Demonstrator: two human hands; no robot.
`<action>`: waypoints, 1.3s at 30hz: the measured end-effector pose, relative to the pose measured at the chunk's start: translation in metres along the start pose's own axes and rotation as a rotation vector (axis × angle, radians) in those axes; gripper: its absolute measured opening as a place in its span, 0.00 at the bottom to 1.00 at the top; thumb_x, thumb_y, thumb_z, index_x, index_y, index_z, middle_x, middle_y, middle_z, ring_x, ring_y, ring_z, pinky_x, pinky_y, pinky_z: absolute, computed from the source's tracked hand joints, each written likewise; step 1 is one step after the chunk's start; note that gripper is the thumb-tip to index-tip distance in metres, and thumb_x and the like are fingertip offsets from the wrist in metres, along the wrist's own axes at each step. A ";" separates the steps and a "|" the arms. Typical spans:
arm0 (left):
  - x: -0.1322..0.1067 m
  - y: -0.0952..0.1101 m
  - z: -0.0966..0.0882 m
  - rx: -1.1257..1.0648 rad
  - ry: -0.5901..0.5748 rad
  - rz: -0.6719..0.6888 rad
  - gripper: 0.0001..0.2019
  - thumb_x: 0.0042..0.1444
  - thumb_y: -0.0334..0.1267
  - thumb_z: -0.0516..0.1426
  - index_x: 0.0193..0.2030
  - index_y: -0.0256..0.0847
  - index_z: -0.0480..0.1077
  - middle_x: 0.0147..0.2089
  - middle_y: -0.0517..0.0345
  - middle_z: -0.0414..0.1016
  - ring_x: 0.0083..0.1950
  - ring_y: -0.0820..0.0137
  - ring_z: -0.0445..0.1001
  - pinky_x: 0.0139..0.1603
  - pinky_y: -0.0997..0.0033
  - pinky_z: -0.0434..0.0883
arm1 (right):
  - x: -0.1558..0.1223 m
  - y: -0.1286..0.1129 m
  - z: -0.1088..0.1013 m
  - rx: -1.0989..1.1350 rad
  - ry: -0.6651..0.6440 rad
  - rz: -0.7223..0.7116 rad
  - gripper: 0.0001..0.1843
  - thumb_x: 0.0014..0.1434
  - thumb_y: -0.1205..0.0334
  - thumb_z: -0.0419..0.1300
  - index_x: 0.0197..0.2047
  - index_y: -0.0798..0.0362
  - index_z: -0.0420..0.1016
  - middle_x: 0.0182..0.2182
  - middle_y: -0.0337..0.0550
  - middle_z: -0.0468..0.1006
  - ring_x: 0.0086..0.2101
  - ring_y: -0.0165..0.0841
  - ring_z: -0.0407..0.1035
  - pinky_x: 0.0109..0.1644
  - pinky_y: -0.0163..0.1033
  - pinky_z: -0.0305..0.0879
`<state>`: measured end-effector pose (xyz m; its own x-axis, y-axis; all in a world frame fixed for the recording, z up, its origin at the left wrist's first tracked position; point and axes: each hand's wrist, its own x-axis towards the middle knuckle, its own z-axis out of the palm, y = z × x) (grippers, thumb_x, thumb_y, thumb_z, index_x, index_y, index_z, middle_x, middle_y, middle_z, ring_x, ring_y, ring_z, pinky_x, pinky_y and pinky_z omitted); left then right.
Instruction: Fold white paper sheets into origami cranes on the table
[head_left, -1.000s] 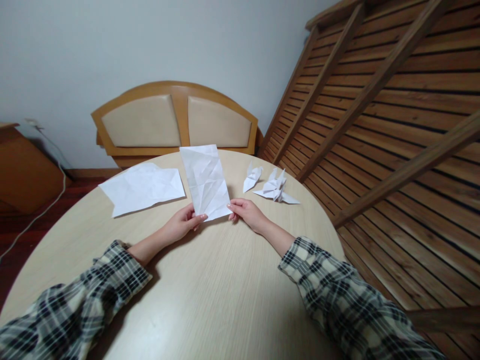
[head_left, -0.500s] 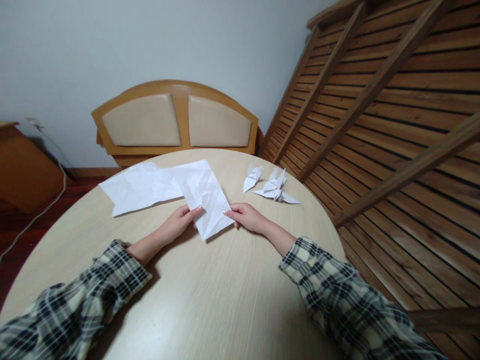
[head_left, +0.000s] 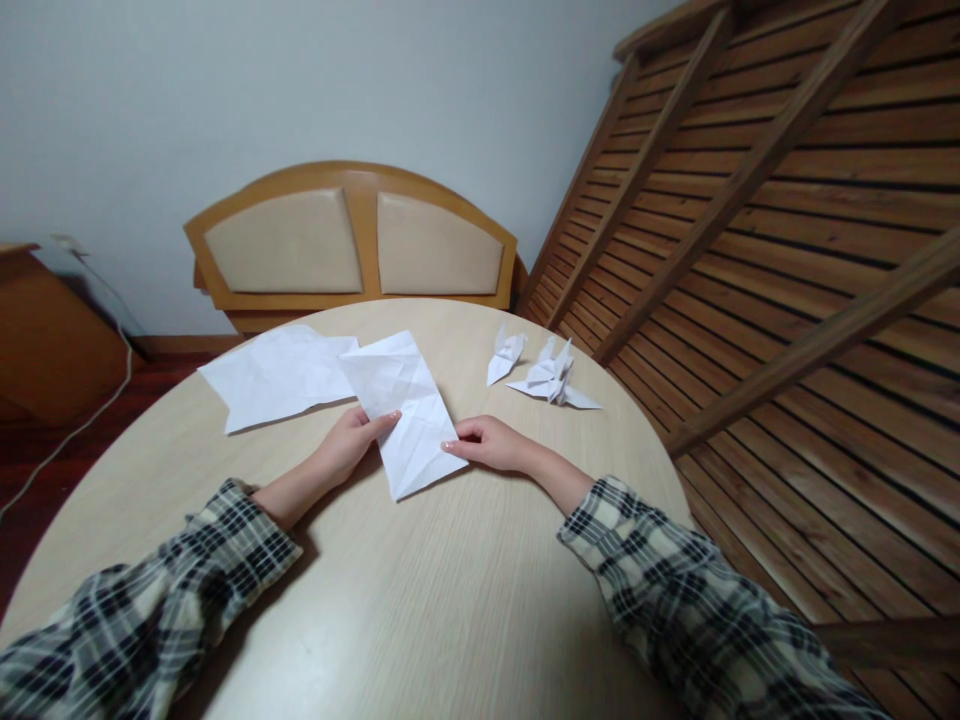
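A creased white sheet of paper [head_left: 401, 410] lies almost flat on the round table [head_left: 420, 590], its long side running away from me. My left hand [head_left: 349, 445] pinches its left edge with thumb and fingers. My right hand [head_left: 484, 445] grips its right edge near the lower corner, fingers curled. Both sleeves are plaid.
A second crumpled white sheet [head_left: 281, 375] lies at the back left, partly under the held one. Two folded paper figures [head_left: 506, 355] [head_left: 555, 378] sit at the back right. A wooden chair back [head_left: 349, 240] stands behind the table. Slatted wooden frames [head_left: 787, 230] lean at the right.
The sheet stood upright in both hands a second ago; it has been tipped back and lowered onto the table and drawn nearer to me. Both hands shifted their hold along its edges.
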<state>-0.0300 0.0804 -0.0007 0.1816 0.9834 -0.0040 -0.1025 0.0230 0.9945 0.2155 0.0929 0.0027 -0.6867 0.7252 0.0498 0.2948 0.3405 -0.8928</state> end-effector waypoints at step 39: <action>-0.039 -0.013 0.015 1.392 -0.300 0.478 0.28 0.70 0.50 0.44 0.69 0.36 0.61 0.72 0.42 0.58 0.74 0.55 0.54 0.73 0.47 0.53 | -0.029 -0.007 0.003 0.240 0.495 0.209 0.30 0.65 0.59 0.53 0.68 0.48 0.51 0.25 0.33 0.72 0.19 0.29 0.72 0.15 0.29 0.60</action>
<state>-0.0205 0.0394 -0.0123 0.6063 0.7721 0.1902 0.7465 -0.6351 0.1984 0.2314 0.0677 0.0057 -0.2215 0.9751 0.0130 0.1926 0.0568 -0.9796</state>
